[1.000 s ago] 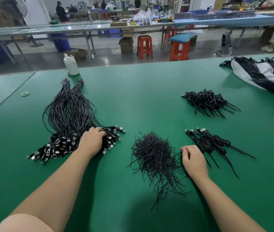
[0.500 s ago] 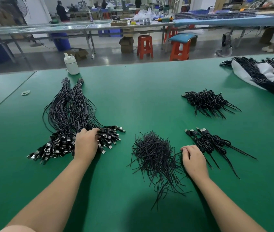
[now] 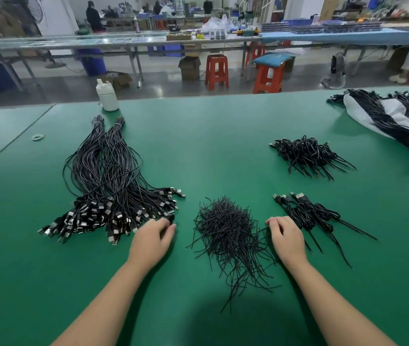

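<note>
The left hand [image 3: 153, 237] pinched one plug [image 3: 171, 218] from two big cable bundles [image 3: 103, 186]. The right hand [image 3: 287, 237] curled beside one tie pile [image 3: 226, 228]; what it held, I couldn't tell.

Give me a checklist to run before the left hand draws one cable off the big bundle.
1. Left hand pinches a black plug: ok.
2. Only one cable of the large black USB cable bundle taken: cannot tell.
3. Bundle's far ends free: not ok, pale bands wrap both.
4. Right hand holds a tie from the pile of short black wire ties: cannot tell.
5. Small group of tied black cables lies apart from the bundle: ok.
</note>
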Tool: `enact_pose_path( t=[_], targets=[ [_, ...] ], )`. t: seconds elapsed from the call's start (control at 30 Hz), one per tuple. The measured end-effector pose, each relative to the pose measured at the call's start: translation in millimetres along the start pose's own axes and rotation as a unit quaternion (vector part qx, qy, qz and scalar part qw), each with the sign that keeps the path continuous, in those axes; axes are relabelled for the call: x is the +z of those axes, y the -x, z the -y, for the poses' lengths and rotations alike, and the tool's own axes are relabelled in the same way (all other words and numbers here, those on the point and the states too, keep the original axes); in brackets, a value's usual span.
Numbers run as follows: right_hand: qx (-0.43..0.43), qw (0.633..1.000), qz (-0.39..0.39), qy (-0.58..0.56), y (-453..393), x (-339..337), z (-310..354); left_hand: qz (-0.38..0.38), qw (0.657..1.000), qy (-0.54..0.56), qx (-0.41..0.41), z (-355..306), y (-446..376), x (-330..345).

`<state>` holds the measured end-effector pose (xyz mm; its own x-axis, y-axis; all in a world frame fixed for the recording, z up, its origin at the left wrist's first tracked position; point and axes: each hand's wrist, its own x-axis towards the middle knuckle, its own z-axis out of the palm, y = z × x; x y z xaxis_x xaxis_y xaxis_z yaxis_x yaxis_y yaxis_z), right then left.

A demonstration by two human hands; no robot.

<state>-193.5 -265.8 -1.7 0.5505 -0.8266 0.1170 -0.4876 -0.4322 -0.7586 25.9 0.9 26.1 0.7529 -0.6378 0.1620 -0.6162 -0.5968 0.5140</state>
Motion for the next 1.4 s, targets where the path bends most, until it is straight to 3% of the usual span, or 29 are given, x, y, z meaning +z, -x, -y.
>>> enact_pose_path(
  t=[0.1, 0.17, 0.2, 0.23, 0.3, 0.4, 0.47, 0.57, 0.73, 0.87, 0.97, 1.13, 1.27, 1.4],
  targets=[
    [0.003, 1.0, -0.001, -0.015, -0.2, -1.1, 1.0, 0.05, 0.996, 0.069, -0.041, -18.5, 13.6, 4.0],
    [0.007, 0.999, -0.005, -0.031, 0.9, -1.4, 1.8, 0.113, 0.975, 0.179, -0.072, -32.5, 18.8, -0.8],
    [0.009, 0.999, -0.007, -0.037, 1.8, -1.7, 2.1, 0.16, 0.94, 0.285, -0.1, -40.6, 20.8, -4.8],
    [0.013, 0.999, -0.008, -0.04, 3.3, -2.3, 2.5, 0.209, 0.884, 0.398, -0.131, -49.1, 23.0, -9.0],
    [0.011, 0.999, -0.01, -0.039, 3.8, -4.3, 3.0, 0.269, 0.794, 0.521, -0.157, -61.3, 25.1, -18.2],
    [0.052, 0.997, -0.003, -0.057, 1.8, -11.2, 9.4, 0.3, 0.764, 0.555, -0.135, -73.3, 26.4, -28.8],
    [0.066, 0.997, 0.005, -0.036, 4.5, -15.9, 24.3, 0.282, 0.76, 0.572, -0.126, -81.7, 26.6, -35.1],
    [-0.014, 0.999, 0.032, 0.003, 26.1, -11.3, 64.8, 0.24, 0.763, 0.592, -0.1, -91.6, 26.5, -43.7],
    [-0.09, 0.954, 0.203, -0.2, 72.7, -3.5, 132.1, 0.115, 0.823, 0.555, -0.029, -111.5, 27.3, -47.4],
    [-0.145, 0.936, 0.234, -0.22, 80.1, -4.8, 153.8, 0.032, 0.821, 0.57, -0.013, -116.8, 26.9, -44.4],
    [-0.131, 0.924, 0.244, -0.265, 79.4, -4.8, 158.7, 0.075, 0.813, 0.578, 0.003, -113.9, 26.4, -41.3],
    [-0.14, 0.93, 0.267, -0.21, 80.4, -6.6, 158.2, 0.184, 0.819, 0.54, 0.06, -106.2, 24.6, -42.0],
    [-0.144, 0.927, 0.272, -0.216, 85.1, -7.8, 161.1, 0.209, 0.839, 0.494, 0.093, -101.0, 21.7, -43.7],
    [-0.109, 0.899, 0.31, -0.29, 88.8, -6.3, 162.7, 0.178, 0.818, 0.542, 0.079, -105.1, 21.1, -49.6]
  ],
)
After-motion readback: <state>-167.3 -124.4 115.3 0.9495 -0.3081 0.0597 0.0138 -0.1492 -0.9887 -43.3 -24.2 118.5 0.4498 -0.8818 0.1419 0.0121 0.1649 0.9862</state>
